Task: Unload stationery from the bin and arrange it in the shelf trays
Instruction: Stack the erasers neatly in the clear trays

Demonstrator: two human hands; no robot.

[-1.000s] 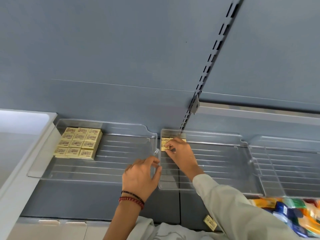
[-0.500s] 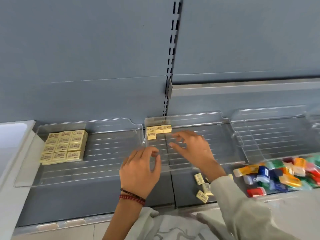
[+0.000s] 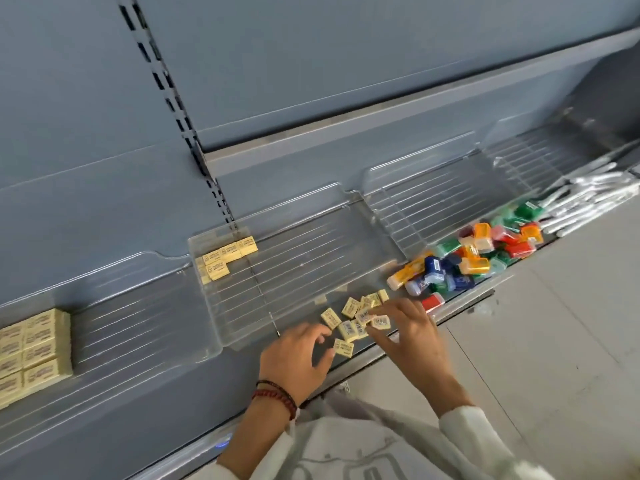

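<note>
Several loose pale yellow erasers (image 3: 349, 323) lie scattered on the grey shelf front, just before the middle clear tray (image 3: 294, 271). That tray holds a few erasers (image 3: 225, 258) lined up in its back left corner. My right hand (image 3: 405, 327) reaches over the loose pile with spread fingers, the fingertips touching two barcode-side-up erasers. My left hand (image 3: 298, 355) hovers at the pile's left with loosely curled fingers, holding nothing, its thumb beside one eraser (image 3: 343, 348). The left tray (image 3: 138, 306) carries a neat block of erasers (image 3: 31, 351).
To the right sits a heap of coloured stationery boxes (image 3: 485, 251), orange, blue, green and red. White wrapped pens (image 3: 588, 199) lie farther right. Another clear tray (image 3: 433, 202) stands behind the heap. A slotted upright (image 3: 180, 123) runs up the blue-grey back wall.
My right hand left the middle tray's back corner and came down to the loose erasers. My left hand moved off the tray edge toward the same pile. The view swung right and down.
</note>
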